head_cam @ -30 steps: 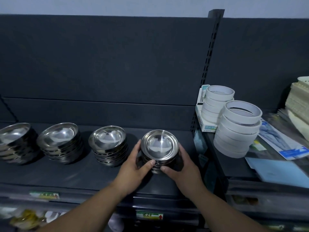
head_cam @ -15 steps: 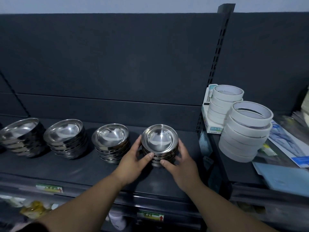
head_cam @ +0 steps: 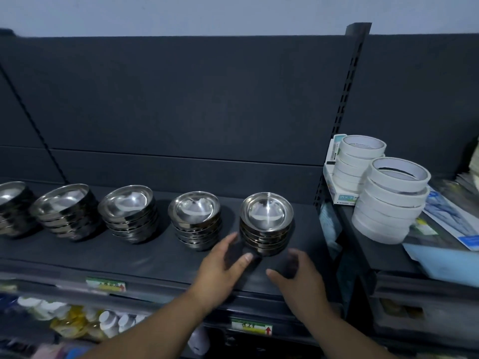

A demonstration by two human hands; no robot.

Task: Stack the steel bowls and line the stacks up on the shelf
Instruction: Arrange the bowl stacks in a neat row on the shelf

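Several stacks of steel bowls stand in a row on the dark shelf (head_cam: 145, 257). The rightmost stack (head_cam: 266, 222) stands free near the shelf's right end. Left of it are a second stack (head_cam: 195, 218), a third stack (head_cam: 129, 212), a fourth stack (head_cam: 64, 211) and one cut off at the left edge (head_cam: 11, 207). My left hand (head_cam: 220, 270) hovers just in front and left of the rightmost stack, fingers relaxed, holding nothing. My right hand (head_cam: 298, 278) hovers in front and right of it, fingers loosely curved, apart from the bowls.
A slotted upright post (head_cam: 344, 112) bounds the shelf on the right. Beyond it stand two stacks of white tape rolls (head_cam: 388, 200) and papers (head_cam: 451, 221). Price labels (head_cam: 251, 326) sit on the shelf's front edge. Packaged goods (head_cam: 72, 322) fill the lower shelf.
Both hands have let go of the rightmost bowl stack and pulled back toward me. The stack now stands alone in line with the others.
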